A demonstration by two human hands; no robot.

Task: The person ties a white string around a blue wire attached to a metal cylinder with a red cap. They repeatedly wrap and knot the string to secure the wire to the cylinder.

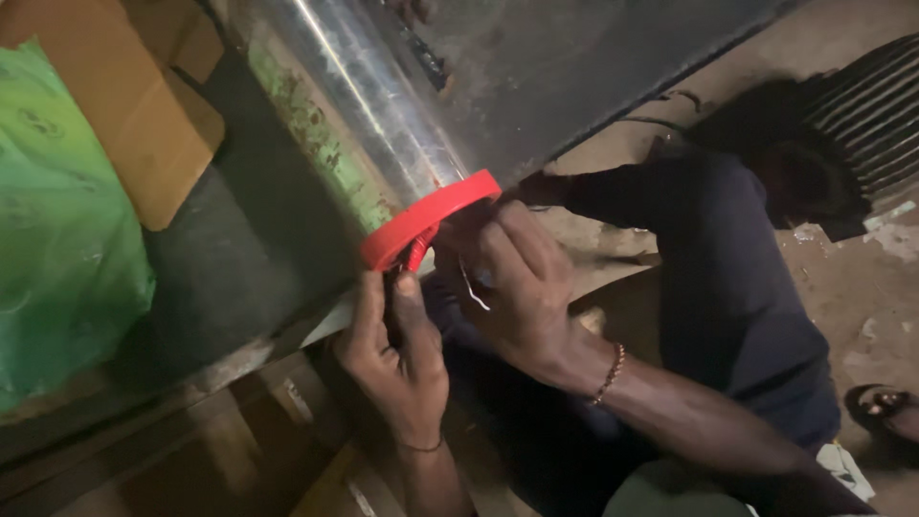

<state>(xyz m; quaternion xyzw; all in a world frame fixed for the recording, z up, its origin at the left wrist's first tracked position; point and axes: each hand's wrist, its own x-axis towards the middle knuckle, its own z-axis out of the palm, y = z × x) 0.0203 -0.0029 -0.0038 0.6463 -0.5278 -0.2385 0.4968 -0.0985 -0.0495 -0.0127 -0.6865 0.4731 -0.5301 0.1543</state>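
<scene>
So over on the far left we've got a green plastic sack (57, 239) bulging into view, with a brown cardboard piece (144, 124) leaning just beside it up top. Moving in, there's a dark grimy machine body (239, 239) with a flaky green-painted edge, and a shiny roll of clear film (369, 91) running diagonally down along it. At the roll's lower end sits a red plastic end cap (426, 218), and that's where both our hands are busy. Our left hand (394, 359) comes up from below with the fingers curled shut, pinching the little red stem right under the cap. Our right hand (522, 282), beaded bracelet (609, 373) on the wrist, is bunched up just beside the cap's right side, fingers closed, though we can't tell exactly what they're gripping. Further right, another person in a dark shirt (728, 278) is crouched on the dusty floor (862, 287).
</scene>
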